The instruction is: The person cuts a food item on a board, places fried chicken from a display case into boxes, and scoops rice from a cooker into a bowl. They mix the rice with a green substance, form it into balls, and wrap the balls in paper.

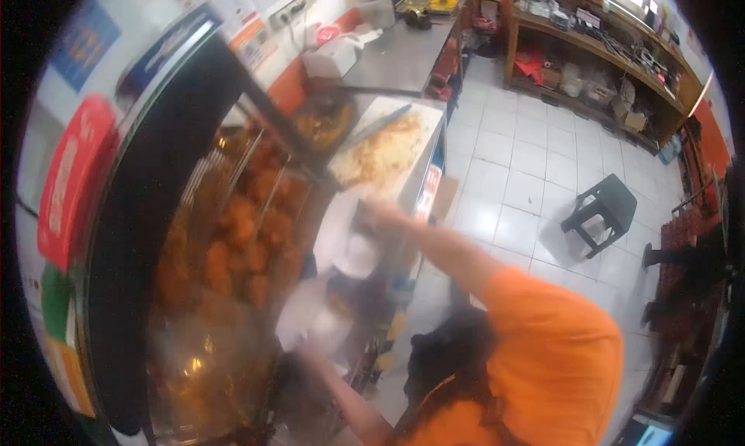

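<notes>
Two white sheets, likely paper, lie side by side along the counter, each with a rounded white mound, all blurred. My right hand is at the upper edge of the farther sheet, beside its white mound. Low in the view, my left hand reaches the lower edge of the nearer sheet, close to the second mound. Motion smears the fingers of both hands, and I cannot tell what they hold. Beyond my right hand is a stained white cutting board with a long knife on it.
A glass display case of browned fried pieces stands right in front of me. A pan of food sits beside the cutting board. Farther off are a steel table, a wooden shelf and a dark stool on tiles.
</notes>
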Demonstrator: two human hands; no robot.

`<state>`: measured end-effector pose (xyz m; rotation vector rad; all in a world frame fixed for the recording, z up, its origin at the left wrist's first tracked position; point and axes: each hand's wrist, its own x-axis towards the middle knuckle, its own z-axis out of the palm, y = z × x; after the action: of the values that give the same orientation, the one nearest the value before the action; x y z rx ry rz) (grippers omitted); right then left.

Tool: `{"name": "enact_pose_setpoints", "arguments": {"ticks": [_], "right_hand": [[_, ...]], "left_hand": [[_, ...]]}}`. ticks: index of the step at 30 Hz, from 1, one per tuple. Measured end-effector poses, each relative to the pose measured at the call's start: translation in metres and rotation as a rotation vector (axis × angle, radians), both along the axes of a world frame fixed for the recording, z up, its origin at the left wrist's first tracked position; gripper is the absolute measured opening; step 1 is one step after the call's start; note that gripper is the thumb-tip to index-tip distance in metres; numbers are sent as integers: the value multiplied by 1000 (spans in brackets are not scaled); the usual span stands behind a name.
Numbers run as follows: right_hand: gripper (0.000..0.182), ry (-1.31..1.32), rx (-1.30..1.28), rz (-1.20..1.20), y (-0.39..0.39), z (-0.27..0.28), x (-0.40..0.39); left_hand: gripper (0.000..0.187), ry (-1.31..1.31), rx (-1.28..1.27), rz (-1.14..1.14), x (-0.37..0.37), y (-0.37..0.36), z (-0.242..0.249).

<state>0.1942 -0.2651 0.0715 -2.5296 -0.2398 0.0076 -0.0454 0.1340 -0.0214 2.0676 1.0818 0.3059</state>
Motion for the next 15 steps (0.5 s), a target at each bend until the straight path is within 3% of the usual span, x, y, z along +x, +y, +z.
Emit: {"name": "enact_pose_setpoints", "arguments": {"ticks": [1, 2, 3, 4, 5, 7, 9, 11, 14, 15], "right_hand": [[37, -105, -348, 401, 13, -70, 59], [30, 159, -424, 450, 5, 14, 21], [24, -28, -112, 220, 20, -35, 35], [17, -24, -351, 307, 32, -85, 36], [22, 160, -85, 215, 11, -28, 14], [16, -64, 5, 221, 28, -102, 20], [11, -163, 110, 223, -5, -86, 3], [8, -569, 227, 224, -31, -89, -7], [15, -91, 327, 80, -94, -36, 11], [17, -56, 294, 83, -114, -39, 23]], "left_hand": [[67, 5, 155, 41, 6, 20, -43], [69, 18, 310, 92, 12, 38, -84], [64, 7, 352, 44, 0, 32, -74], [59, -5, 394, -4, -12, 27, -68], [58, -39, 430, -45, -10, 3, -57], [56, -115, 437, -128, 36, -57, -45], [54, -169, 399, -196, 81, -115, -24], [51, -193, 341, -239, 118, -159, -7], [48, -222, 243, -253, 158, -206, 15], [47, -226, 209, -253, 171, -220, 18]]}}
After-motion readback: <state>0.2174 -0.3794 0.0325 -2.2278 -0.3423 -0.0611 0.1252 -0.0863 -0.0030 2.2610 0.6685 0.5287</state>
